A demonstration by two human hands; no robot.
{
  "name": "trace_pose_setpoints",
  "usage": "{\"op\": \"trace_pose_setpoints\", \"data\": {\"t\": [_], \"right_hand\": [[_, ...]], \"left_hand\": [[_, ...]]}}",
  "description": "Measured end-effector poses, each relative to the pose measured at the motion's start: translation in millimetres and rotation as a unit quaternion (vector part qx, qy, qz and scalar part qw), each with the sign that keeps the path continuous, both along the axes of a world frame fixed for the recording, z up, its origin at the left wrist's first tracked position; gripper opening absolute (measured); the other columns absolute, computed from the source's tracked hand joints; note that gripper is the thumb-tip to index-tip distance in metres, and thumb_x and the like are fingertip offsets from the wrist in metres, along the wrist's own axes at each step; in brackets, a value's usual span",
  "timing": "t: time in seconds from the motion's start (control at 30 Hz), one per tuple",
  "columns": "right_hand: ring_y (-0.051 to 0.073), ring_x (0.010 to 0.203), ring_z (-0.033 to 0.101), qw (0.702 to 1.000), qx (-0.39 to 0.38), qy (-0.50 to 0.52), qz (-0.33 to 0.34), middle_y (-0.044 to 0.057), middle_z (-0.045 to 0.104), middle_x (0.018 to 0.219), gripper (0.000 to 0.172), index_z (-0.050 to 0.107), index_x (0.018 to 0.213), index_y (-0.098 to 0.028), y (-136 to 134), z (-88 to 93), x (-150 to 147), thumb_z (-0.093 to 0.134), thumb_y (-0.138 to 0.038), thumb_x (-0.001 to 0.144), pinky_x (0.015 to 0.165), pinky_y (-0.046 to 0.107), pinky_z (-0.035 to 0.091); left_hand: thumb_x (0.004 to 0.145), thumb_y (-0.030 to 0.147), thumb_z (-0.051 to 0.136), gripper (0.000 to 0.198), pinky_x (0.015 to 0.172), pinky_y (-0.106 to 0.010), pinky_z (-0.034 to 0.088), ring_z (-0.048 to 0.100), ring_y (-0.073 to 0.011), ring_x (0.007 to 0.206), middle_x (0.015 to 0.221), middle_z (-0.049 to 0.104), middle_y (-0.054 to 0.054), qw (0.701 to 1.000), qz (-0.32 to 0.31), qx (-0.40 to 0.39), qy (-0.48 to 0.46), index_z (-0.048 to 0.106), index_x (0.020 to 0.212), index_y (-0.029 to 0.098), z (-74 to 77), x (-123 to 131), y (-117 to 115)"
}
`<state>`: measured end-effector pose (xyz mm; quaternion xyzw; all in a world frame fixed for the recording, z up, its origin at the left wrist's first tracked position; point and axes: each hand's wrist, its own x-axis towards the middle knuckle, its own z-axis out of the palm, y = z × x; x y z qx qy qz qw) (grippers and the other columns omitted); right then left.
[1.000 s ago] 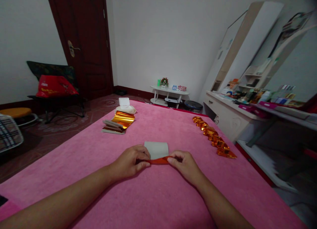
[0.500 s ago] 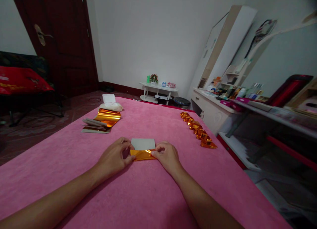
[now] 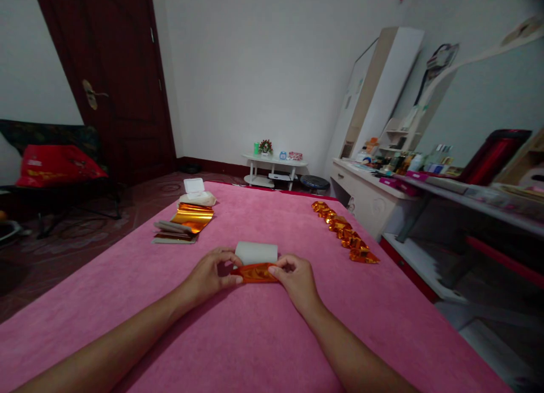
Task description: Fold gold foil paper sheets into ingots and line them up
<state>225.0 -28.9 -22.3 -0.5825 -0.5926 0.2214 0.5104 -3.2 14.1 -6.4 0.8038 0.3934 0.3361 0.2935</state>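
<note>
A sheet of gold foil paper (image 3: 255, 273), white on its back, lies partly rolled on the pink cloth (image 3: 263, 336) in front of me. My left hand (image 3: 209, 275) pinches its left end with curled fingers. My right hand (image 3: 296, 278) pinches the right end the same way. The white part of the sheet (image 3: 256, 252) curls up just beyond my fingers.
A stack of gold foil sheets (image 3: 191, 217) and a pack of wipes (image 3: 196, 196) lie at the far left of the cloth. A row of several folded gold pieces (image 3: 344, 232) runs along the right edge. A cluttered dresser (image 3: 382, 180) stands to the right, a dark door (image 3: 114, 81) at the back left.
The camera view has shifted slightly. Both hands stay on the foil sheet and have rolled its near edge further, so the fold looks thicker and more orange.
</note>
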Motion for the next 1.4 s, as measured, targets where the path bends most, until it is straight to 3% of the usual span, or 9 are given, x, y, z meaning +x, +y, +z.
{"op": "trace_pose_setpoints", "data": {"t": [0.1, 0.2, 0.33, 0.47, 0.57, 0.77, 0.97, 1.17, 1.4], "right_hand": [[0.014, 0.06, 0.055, 0.998, 0.056, 0.019, -0.001, -0.001, 0.062, 0.065, 0.013, 0.063, 0.061, -0.02, -2, 7.2, 4, 0.066, -0.03, 0.07, 0.056, 0.024, 0.042], [0.015, 0.063, 0.055, 0.994, 0.103, 0.028, -0.003, 0.0, 0.061, 0.068, 0.013, 0.063, 0.062, -0.019, -3, 15.9, 9, 0.065, -0.027, 0.072, 0.059, 0.025, 0.042], [0.017, 0.069, 0.058, 0.991, 0.117, 0.07, -0.011, 0.002, 0.063, 0.071, 0.011, 0.066, 0.066, -0.018, -1, 21.0, 15, 0.066, -0.028, 0.072, 0.064, 0.027, 0.045], [0.02, 0.082, 0.063, 0.98, 0.064, 0.177, 0.059, 0.005, 0.071, 0.084, 0.017, 0.073, 0.081, -0.018, 2, 17.8, 19, 0.064, -0.032, 0.077, 0.077, 0.032, 0.048], [0.021, 0.084, 0.064, 0.971, 0.029, 0.224, 0.074, 0.005, 0.073, 0.087, 0.02, 0.074, 0.088, -0.02, 3, 15.2, 18, 0.065, -0.034, 0.077, 0.08, 0.033, 0.048], [0.019, 0.075, 0.064, 0.968, 0.017, 0.243, 0.052, 0.005, 0.073, 0.082, 0.02, 0.073, 0.082, -0.017, 2, 14.1, 14, 0.069, -0.035, 0.073, 0.072, 0.029, 0.049], [0.01, 0.042, 0.051, 0.975, -0.046, 0.211, 0.056, -0.001, 0.06, 0.047, 0.028, 0.069, 0.076, -0.014, 1, 12.8, 13, 0.069, -0.041, 0.073, 0.043, 0.02, 0.039], [0.014, 0.062, 0.064, 0.952, -0.05, 0.296, 0.065, 0.004, 0.07, 0.066, 0.026, 0.067, 0.068, -0.015, 1, 11.9, 12, 0.077, -0.039, 0.065, 0.064, 0.025, 0.052], [0.011, 0.056, 0.059, 0.938, -0.054, 0.337, 0.059, 0.001, 0.066, 0.06, 0.024, 0.064, 0.06, -0.016, -1, 12.4, 10, 0.079, -0.034, 0.062, 0.058, 0.022, 0.048]], "left_hand": [[0.073, 0.04, 0.066, 0.027, 0.056, -0.021, 0.039, 0.052, -0.0125, 0.059, 0.066, 0.061, -0.002, 0.988, -0.054, -0.128, -0.071, 0.066, 0.074, 0.013, 9.2, 11, 3], [0.074, 0.043, 0.064, 0.033, 0.048, -0.02, 0.031, 0.045, -0.0095, 0.049, 0.055, 0.056, -0.001, 0.977, -0.038, -0.163, -0.129, 0.066, 0.067, 0.011, 15.5, 27, 6], [0.072, 0.04, 0.067, 0.03, 0.048, -0.021, 0.033, 0.046, -0.0099, 0.048, 0.055, 0.057, -0.002, 0.968, 0.006, -0.14, -0.208, 0.069, 0.066, 0.01, 15.1, 46, 7], [0.072, 0.035, 0.067, 0.025, 0.05, -0.021, 0.036, 0.048, -0.0098, 0.051, 0.06, 0.058, -0.002, 0.959, 0.016, -0.122, -0.256, 0.071, 0.067, 0.011, 9.9, 56, 0], [0.073, 0.036, 0.067, 0.025, 0.049, -0.021, 0.037, 0.049, -0.0097, 0.051, 0.061, 0.06, -0.002, 0.955, 0.022, -0.144, -0.258, 0.073, 0.074, 0.011, 8.0, 55, -5], [0.072, 0.035, 0.068, 0.024, 0.05, -0.021, 0.039, 0.051, -0.0103, 0.053, 0.064, 0.063, -0.003, 0.957, 0.025, -0.157, -0.242, 0.074, 0.077, 0.012, 10.0, 50, -8], [0.066, 0.038, 0.072, 0.027, 0.051, -0.021, 0.04, 0.055, -0.0129, 0.057, 0.069, 0.068, -0.005, 0.947, 0.074, -0.15, -0.274, 0.075, 0.076, 0.013, 8.6, 50, -8], [0.061, 0.042, 0.077, 0.036, 0.053, -0.021, 0.042, 0.057, -0.0133, 0.058, 0.074, 0.071, -0.007, 0.917, 0.071, -0.218, -0.325, 0.076, 0.082, 0.013, 5.6, 51, -9], [0.067, 0.039, 0.074, 0.03, 0.047, -0.016, 0.034, 0.045, -0.0066, 0.05, 0.058, 0.062, -0.001, 0.918, 0.071, -0.213, -0.327, 0.075, 0.079, 0.012, 4.5, 48, -10]]}}
